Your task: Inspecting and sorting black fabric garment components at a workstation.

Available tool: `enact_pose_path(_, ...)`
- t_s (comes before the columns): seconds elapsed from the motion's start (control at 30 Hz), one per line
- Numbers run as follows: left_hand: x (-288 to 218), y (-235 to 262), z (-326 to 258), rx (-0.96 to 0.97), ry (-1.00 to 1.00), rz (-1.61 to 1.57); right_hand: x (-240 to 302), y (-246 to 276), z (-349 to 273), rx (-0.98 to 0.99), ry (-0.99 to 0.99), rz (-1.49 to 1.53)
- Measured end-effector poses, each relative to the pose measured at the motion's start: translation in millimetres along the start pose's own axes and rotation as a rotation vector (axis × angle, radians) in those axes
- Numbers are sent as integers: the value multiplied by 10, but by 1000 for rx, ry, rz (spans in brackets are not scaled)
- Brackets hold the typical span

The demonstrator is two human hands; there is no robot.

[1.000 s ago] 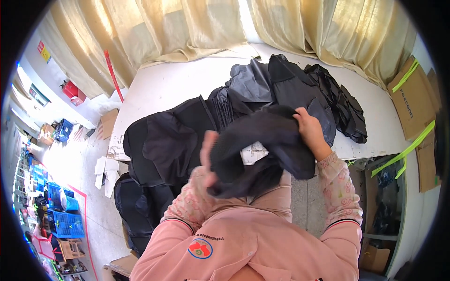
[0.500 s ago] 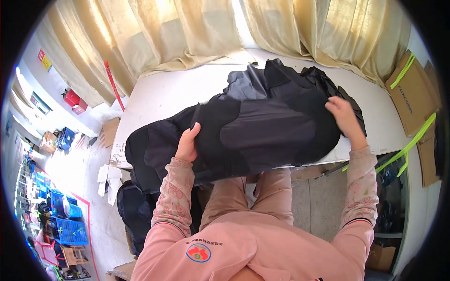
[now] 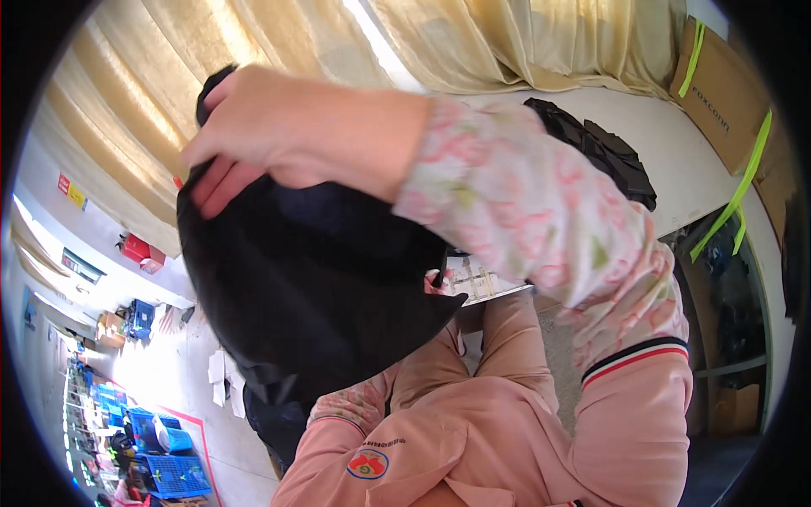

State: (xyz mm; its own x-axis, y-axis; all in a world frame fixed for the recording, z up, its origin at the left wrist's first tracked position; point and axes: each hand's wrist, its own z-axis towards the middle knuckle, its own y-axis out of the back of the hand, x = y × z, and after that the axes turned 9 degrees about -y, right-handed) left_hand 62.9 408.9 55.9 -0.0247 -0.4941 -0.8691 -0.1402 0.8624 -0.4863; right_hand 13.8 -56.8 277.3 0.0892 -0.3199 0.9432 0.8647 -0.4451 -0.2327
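Note:
A large black fabric piece [image 3: 312,279] is lifted in front of me, its lower part sagging toward my lap. Pinched by its upper left edge, it is gripped by my right hand [image 3: 262,127], which is raised and reaches across to the left. My left forearm [image 3: 359,401] goes up behind the cloth. The fabric covers nearly all of my left hand; only a small pinkish patch shows at the cloth's right edge, too little to read the fingers.
More folded black fabric [image 3: 596,152] lies on the white table [image 3: 676,177] at the right. Beige curtains [image 3: 541,42] hang behind it. Cardboard with yellow-green straps [image 3: 718,93] leans at the right. Blue crates [image 3: 173,473] stand on the floor at the far left.
My right hand has swung from the table's right side up and left, now gripping the fabric. The black piece has come up off the table. My left hand has gone behind it.

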Motion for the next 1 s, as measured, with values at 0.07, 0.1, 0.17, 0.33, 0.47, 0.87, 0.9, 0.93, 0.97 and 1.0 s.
enact_pose_path(0.07,828,-261,313,18,28,-32,-196,159,132,-106,-33,-103)
enact_pose_path(0.1,1223,-353,210,-6,23,-41,-260,210,180,-113,-45,-97)
enact_pose_path(0.17,1933,-609,-179,-67,-12,-52,-301,219,254,-95,65,-24)
enact_pose_path(0.33,1713,-483,-425,-254,-168,-60,6,215,300,60,130,69)
enact_pose_path(0.47,1469,377,-1608,-367,-318,23,-303,614,299,-72,73,-87)
enact_pose_path(0.87,1707,1127,-1408,-534,-315,1629,-4277,1777,-160,-657,-122,-851)
enact_pose_path(0.9,1745,785,-1412,-587,-271,1742,-4276,1765,-211,-683,-207,-782)
enact_pose_path(0.93,1685,473,-1454,-595,-266,1743,-4241,1711,-219,-699,-278,-704)
enact_pose_path(0.97,1614,141,-1448,-636,-434,1794,-4199,1694,-220,-699,-281,-704)
enact_pose_path(1.0,1583,-169,-1434,-671,-608,1836,-4143,1684,-203,-697,-265,-712)
